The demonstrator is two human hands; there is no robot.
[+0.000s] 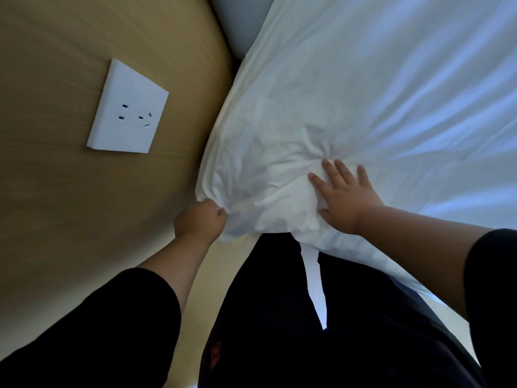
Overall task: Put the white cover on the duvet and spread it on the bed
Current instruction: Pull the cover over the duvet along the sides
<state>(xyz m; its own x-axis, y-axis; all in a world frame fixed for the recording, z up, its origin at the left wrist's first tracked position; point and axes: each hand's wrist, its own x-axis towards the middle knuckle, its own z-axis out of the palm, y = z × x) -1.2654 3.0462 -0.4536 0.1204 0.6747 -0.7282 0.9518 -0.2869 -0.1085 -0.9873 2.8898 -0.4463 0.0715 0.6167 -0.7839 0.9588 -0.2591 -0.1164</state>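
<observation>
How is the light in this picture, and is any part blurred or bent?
Head view: dim; bluish light on the white cover, warmer tone on the wooden wall; the wall socket looks skewed by the wide lens; both hands appear fairly sharp.

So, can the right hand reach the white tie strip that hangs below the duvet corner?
Probably yes. The right hand lies flat on the white cover, and the tie strip hangs free just below it, with nothing between. The left hand grips the corner.
</observation>
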